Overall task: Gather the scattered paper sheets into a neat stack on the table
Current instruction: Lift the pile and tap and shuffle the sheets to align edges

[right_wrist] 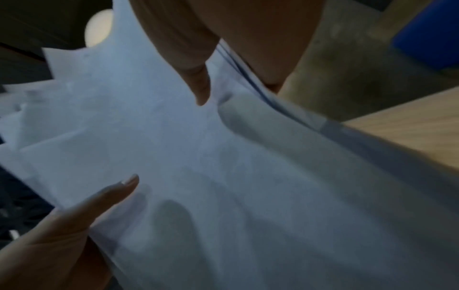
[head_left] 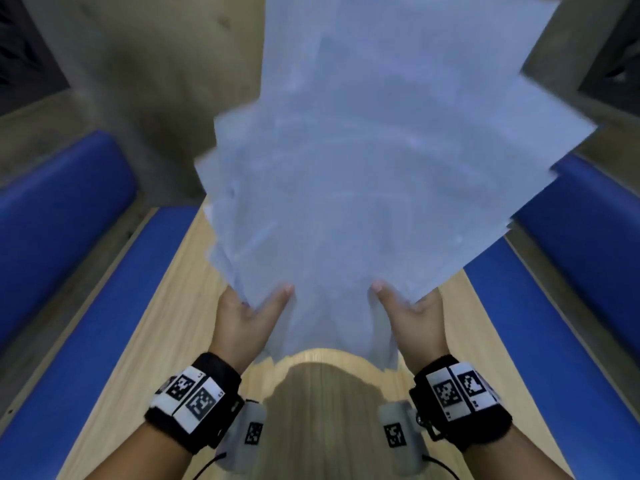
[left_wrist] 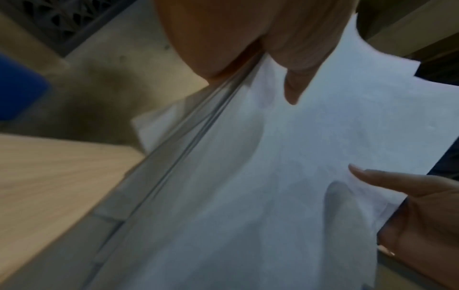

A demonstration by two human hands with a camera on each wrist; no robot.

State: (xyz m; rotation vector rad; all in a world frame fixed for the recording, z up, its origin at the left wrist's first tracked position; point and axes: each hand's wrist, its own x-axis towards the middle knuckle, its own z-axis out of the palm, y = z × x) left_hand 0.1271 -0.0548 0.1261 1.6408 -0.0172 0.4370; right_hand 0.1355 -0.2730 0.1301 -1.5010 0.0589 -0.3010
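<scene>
The loose bundle of white paper sheets (head_left: 363,174) is lifted off the light wooden table (head_left: 166,306), fanned unevenly, corners jutting far and right. The left hand (head_left: 244,318) grasps its near-left edge, the right hand (head_left: 414,315) its near-right edge, each thumb on top. The sheets look light, limp and prone to sliding, so a grip at opposite side edges seems best for squaring them. The wrist views show staggered sheet edges and finger shadows behind the paper; the head view shows the whole fan.

Blue padded benches (head_left: 62,209) flank the wooden table (head_left: 166,306); floor perhaps concrete.
</scene>
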